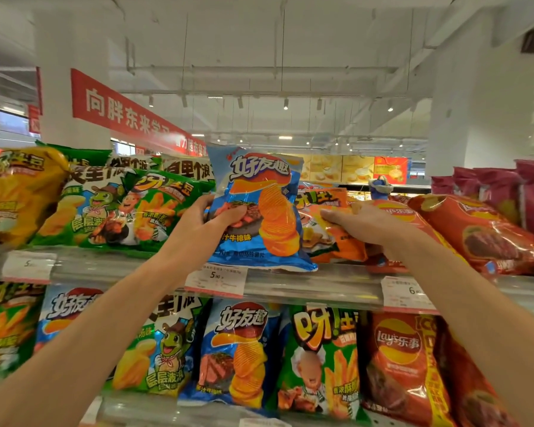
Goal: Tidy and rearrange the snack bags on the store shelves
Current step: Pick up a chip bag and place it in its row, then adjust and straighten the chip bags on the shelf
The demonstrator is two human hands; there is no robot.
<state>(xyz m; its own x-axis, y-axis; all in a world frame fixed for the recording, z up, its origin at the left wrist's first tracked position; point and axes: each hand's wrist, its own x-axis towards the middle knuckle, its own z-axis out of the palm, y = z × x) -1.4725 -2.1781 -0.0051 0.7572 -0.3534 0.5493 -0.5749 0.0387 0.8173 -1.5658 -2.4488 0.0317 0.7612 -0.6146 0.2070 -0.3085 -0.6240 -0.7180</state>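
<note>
A blue chip bag (261, 208) stands upright at the middle of the top shelf (315, 283), its bottom edge on the shelf front. My left hand (208, 223) grips its left side, thumb across the front. Just right of it an orange snack bag (332, 238) leans back; my right hand (363, 221) holds it from the right, with the thumb on its front and the fingers hidden behind. A red Lay's bag (396, 211) lies directly behind my right hand.
Green snack bags (117, 208) and a yellow bag (19, 195) fill the top shelf's left. Red Lay's bags (481, 235) and maroon bags (506, 195) lie at the right. The lower shelf holds blue, green and red bags (238, 352). Price tags (218, 280) hang on the shelf edge.
</note>
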